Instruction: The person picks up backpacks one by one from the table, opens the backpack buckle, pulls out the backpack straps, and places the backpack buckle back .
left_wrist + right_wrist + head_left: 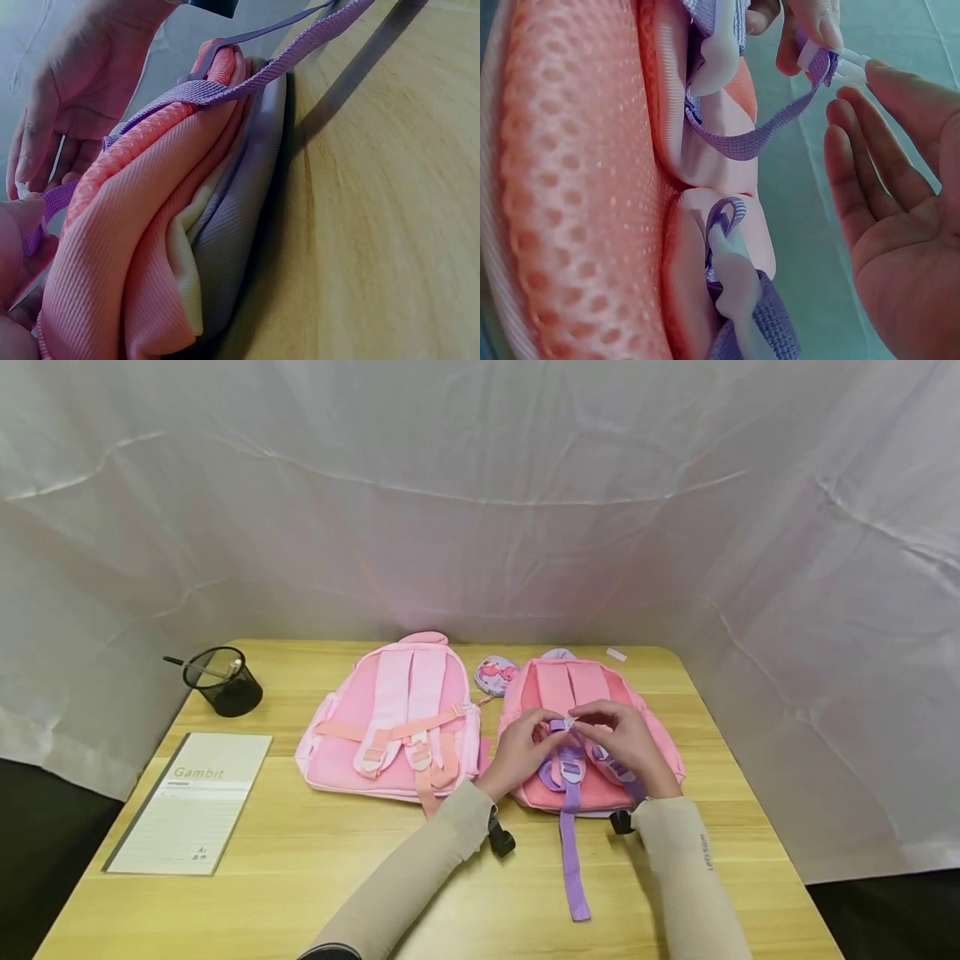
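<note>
A pink-coral backpack (651, 727) with purple straps lies back side up at the right of the table. Over it my left hand (521, 750) pinches a purple webbing strap (769, 139) at its white plastic buckle (849, 67). Facing it, my right hand (628, 742) pinches the buckle's pronged end between thumb and fingertips; its other fingers stay loosely extended in the right wrist view. White adjusters (739, 281) with purple webbing sit on the shoulder straps. One long purple strap end (572, 868) hangs down onto the table.
A light pink backpack (392, 681) with peach straps lies to the left. Between the bags' tops is a small round pouch (495, 675). A black mesh pen holder (234, 689) and a notebook (193, 806) are at far left. A small pink piece (617, 654) lies behind.
</note>
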Demonstrator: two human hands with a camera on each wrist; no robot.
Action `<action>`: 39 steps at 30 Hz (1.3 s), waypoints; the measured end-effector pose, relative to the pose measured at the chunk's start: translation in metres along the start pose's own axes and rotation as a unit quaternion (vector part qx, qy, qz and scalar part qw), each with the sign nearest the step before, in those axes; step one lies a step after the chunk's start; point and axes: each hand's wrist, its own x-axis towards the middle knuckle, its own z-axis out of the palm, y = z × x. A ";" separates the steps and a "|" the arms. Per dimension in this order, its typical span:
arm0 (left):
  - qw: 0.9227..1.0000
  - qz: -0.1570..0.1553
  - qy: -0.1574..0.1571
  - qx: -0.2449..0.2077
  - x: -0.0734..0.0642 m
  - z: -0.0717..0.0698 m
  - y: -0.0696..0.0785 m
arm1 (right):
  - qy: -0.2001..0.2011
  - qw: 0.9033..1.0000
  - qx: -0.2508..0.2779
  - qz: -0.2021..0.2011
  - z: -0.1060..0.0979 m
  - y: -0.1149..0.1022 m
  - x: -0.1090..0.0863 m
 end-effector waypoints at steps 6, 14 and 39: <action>1.000 -0.001 -0.009 0.004 0.001 -0.002 0.001 | -0.017 1.000 0.000 0.009 -0.001 0.000 0.001; 1.000 -0.025 0.009 -0.017 0.002 -0.001 0.002 | 0.035 0.999 0.025 0.011 0.000 0.004 0.001; 0.979 -0.091 0.098 0.153 0.011 0.031 0.026 | 0.104 0.989 0.094 0.043 0.005 0.009 -0.002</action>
